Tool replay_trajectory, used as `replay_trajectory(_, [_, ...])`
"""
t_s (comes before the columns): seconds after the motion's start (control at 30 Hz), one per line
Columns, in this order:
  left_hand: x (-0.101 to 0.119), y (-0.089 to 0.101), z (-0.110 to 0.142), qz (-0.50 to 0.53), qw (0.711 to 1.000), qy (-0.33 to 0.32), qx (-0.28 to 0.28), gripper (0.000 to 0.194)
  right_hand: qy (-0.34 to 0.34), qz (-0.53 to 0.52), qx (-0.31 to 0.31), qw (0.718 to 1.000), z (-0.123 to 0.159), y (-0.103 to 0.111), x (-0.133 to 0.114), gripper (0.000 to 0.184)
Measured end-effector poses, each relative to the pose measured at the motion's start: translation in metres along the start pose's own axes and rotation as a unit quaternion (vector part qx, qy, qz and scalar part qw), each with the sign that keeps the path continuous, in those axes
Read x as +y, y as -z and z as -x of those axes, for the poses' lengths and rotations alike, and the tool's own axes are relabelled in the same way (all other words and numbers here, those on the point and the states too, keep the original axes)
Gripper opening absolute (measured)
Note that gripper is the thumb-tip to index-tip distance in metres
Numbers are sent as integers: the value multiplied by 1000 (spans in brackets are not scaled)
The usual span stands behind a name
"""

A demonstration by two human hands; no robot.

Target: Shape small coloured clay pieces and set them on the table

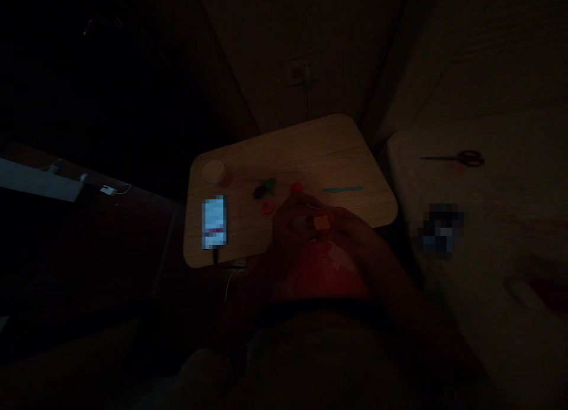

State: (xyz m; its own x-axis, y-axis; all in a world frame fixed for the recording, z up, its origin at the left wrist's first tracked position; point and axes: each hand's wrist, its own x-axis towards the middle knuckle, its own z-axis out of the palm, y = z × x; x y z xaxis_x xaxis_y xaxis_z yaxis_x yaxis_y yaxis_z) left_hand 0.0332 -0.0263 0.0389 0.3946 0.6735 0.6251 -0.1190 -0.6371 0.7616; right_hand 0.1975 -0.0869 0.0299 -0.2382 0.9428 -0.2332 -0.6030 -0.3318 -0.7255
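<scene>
In dim light both hands meet at the table's near edge, around a small orange block-like piece [322, 222]. The fingers of my right hand [352, 229] close on its right side. My left hand [288, 223] is curled with its fingertips at the piece's left side. A small red piece [296, 187] shows just beyond the left fingers; whether it touches them I cannot tell. Left of that hand lie an orange-red ring-shaped piece [267, 207], a green piece [268, 185] and a dark piece [258, 192]. A thin teal strip [342, 189] lies beyond my right hand.
The light wooden table [310, 144] has rounded corners. A lidded tub [215, 172] and a lit phone [213, 222] with a cable stand on its left. Scissors [457, 158] lie on a pale surface at right. A wall socket [302, 70] is behind.
</scene>
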Motion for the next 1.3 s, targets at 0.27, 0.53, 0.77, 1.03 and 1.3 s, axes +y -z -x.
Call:
replay_trajectory(0.27, [1, -4, 1, -13, 999, -26, 34, 33, 4, -17, 5, 1000, -7, 4, 14, 45])
replay_trajectory(0.53, [0, -2, 5, -98, 992, 45, 61, 25, 105, 115, 136, 978, -3, -5, 7, 32])
replay_trajectory(0.77, [3, -4, 4, -12, 986, 156, 56, 33, 223, 295, 200, 907, 4, -6, -8, 25])
replay_trajectory(1.03, [10, -5, -2, -1, 968, 239, 71, 26, 289, 366, 194, 863, 9, -5, -8, 20])
replay_trajectory(1.3, [11, -5, -2, 17, 962, 270, 28, 27, 313, 447, 154, 823, 12, 1, -16, 19])
